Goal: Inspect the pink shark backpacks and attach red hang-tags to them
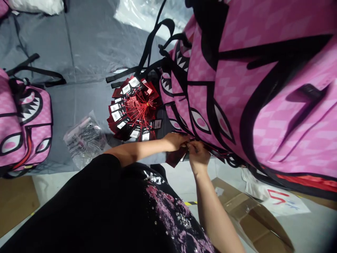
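My left hand (175,141) and my right hand (199,156) meet at the lower edge of a pink checkered backpack (200,121), one in a row of similar ones. The fingertips of both are pinched together around the top of a dark red hang tag (176,157), which dangles below them. Its cord and the exact spot on the bag are too small and covered to make out. Left of the hands, a fanned bundle of red hang tags (142,109) with white barcode labels and red strings lies on the grey-covered table.
A crumpled clear plastic bag (84,140) lies left of the tag bundle. More pink backpacks (34,123) stand at the left edge. Black straps (150,45) trail across the table (89,45). Below the right side is an open cardboard box (247,214) on the floor.
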{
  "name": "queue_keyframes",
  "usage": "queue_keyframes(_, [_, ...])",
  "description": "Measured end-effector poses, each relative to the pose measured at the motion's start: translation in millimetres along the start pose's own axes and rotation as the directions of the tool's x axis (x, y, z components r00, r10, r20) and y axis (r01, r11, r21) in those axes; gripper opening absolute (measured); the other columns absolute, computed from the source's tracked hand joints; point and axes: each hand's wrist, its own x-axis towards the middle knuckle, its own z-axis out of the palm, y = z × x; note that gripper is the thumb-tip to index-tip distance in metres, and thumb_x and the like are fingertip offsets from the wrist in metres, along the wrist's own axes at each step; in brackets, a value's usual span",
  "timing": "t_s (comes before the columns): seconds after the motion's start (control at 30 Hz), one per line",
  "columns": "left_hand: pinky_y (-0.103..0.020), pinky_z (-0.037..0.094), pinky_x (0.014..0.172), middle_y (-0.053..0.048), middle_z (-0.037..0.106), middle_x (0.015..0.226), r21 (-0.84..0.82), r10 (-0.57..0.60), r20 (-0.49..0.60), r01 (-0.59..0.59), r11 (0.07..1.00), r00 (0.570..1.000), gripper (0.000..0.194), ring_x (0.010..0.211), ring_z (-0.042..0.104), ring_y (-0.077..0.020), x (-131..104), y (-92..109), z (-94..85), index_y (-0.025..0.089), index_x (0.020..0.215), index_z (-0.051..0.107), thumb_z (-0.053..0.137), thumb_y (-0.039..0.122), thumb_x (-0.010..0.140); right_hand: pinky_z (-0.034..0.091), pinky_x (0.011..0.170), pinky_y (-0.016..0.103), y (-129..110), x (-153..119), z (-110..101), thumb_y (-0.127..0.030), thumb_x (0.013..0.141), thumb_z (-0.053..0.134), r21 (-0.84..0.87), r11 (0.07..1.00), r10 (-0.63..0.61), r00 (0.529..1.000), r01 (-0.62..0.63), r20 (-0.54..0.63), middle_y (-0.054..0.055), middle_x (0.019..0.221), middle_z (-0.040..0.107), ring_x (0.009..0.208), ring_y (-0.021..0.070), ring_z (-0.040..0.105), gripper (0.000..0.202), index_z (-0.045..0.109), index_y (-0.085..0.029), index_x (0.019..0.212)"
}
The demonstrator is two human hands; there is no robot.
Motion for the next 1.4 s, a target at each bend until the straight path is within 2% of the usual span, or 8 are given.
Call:
queue_keyframes(0.2, [-0.034, 0.053, 0.075, -0.008, 0.072, 0.11, 0.025, 0.019, -0.029, -0.018, 1.0, 0.999, 0.033, 0.1, 0.069, -0.0262, 1.5, -0.5, 1.0, 0.024, 0.124, 0.058, 0.046, 0.033, 0.094, 0.051, 0.078, 0.036, -0.3, -0.6, 3.9, -0.043, 0.079, 0.054, 0.029, 0.999, 0.043, 0.998, -0.042, -0.035, 0.005, 0.078, 0.069, 0.074, 0.0218, 0.063, 0.026, 0.065, -0.019, 0.079])
queue_keyframes(0.57, [-0.031, 0.053, 0.075, -0.007, 0.073, 0.106, 0.024, 0.045, -0.002, -0.044, 0.999, 0.999, 0.025, 0.099, 0.07, -0.024, 1.8, -2.2, -1.8, 0.023, 0.111, 0.065, 0.048, 0.026, 0.093, 0.05, 0.082, 0.038, 0.9, -3.6, 7.9, -0.044, 0.078, 0.056, 0.047, 0.994, 0.103, 0.993, -0.1, -0.063, 0.005, 0.079, 0.069, 0.077, 0.0219, 0.063, 0.027, 0.066, -0.019, 0.083])
queue_keyframes(0.7, [-0.03, 0.052, 0.077, -0.006, 0.071, 0.114, 0.023, 0.038, -0.024, -0.037, 0.999, 0.999, 0.03, 0.103, 0.068, -0.0228, 1.7, -3.1, -3.0, 0.025, 0.121, 0.059, 0.046, 0.032, 0.095, 0.05, 0.081, 0.037, 0.6, -4.5, 9.9, -0.044, 0.078, 0.056, 0.068, 0.992, 0.112, 0.992, -0.107, -0.066, 0.005, 0.079, 0.068, 0.078, 0.021, 0.063, 0.027, 0.066, -0.018, 0.082])
queue_keyframes(0.83, [-0.03, 0.051, 0.077, -0.006, 0.073, 0.109, 0.044, 0.051, 0.002, -0.051, 0.998, 0.999, 0.026, 0.102, 0.069, -0.0228, 1.7, -3.8, -2.0, 0.024, 0.115, 0.062, 0.046, 0.029, 0.095, 0.05, 0.085, 0.038, -0.2, -5.5, 10.5, -0.044, 0.078, 0.056, 0.073, 0.991, 0.119, 0.989, -0.113, -0.082, 0.005, 0.082, 0.068, 0.08, 0.0209, 0.062, 0.028, 0.066, -0.018, 0.083])
queue_keyframes(0.93, [-0.03, 0.051, 0.077, -0.007, 0.07, 0.115, 0.038, 0.053, -0.052, -0.051, 0.998, 0.997, 0.03, 0.105, 0.067, -0.0229, 1.9, -4.3, -0.6, 0.024, 0.123, 0.058, 0.046, 0.031, 0.096, 0.05, 0.081, 0.036, 0.3, -6.5, 11.7, -0.045, 0.079, 0.055, 0.088, 0.987, 0.138, 0.986, -0.131, -0.088, 0.005, 0.081, 0.068, 0.079, 0.0199, 0.062, 0.03, 0.066, -0.018, 0.084])
queue_keyframes(1.1, [-0.03, 0.051, 0.075, -0.007, 0.073, 0.107, 0.052, 0.082, -0.032, -0.081, 0.995, 0.996, 0.025, 0.098, 0.07, -0.023, 2.3, -3.1, 1.6, 0.021, 0.11, 0.064, 0.044, 0.028, 0.096, 0.05, 0.076, 0.033, -0.8, -8.5, 12.8, -0.044, 0.079, 0.057, 0.132, 0.979, 0.17, 0.982, -0.158, -0.086, 0.003, 0.078, 0.066, 0.071, 0.0167, 0.06, 0.029, 0.065, -0.017, 0.085])
queue_keyframes(1.23, [-0.032, 0.051, 0.074, -0.009, 0.071, 0.112, 0.04, 0.087, -0.079, -0.084, 0.996, 0.993, 0.031, 0.1, 0.069, -0.0243, 2.2, -1.6, 3.1, 0.021, 0.123, 0.058, 0.044, 0.03, 0.097, 0.05, 0.072, 0.032, -4.1, -9.0, 12.3, -0.044, 0.078, 0.059, 0.17, 0.97, 0.194, 0.976, -0.175, -0.1, 0.002, 0.076, 0.064, 0.067, 0.0159, 0.059, 0.028, 0.064, -0.017, 0.085])
queue_keyframes(1.4, [-0.03, 0.051, 0.071, -0.008, 0.072, 0.106, 0.051, 0.102, -0.072, -0.098, 0.994, 0.992, 0.025, 0.095, 0.07, -0.0232, 1.5, -3.3, 2.0, 0.022, 0.113, 0.064, 0.048, 0.023, 0.094, 0.049, 0.069, 0.032, -8.8, -8.0, 15.3, -0.045, 0.074, 0.059, 0.217, 0.957, 0.225, 0.964, -0.191, -0.145, 0.0, 0.07, 0.06, 0.066, 0.0157, 0.056, 0.028, 0.062, -0.018, 0.08])
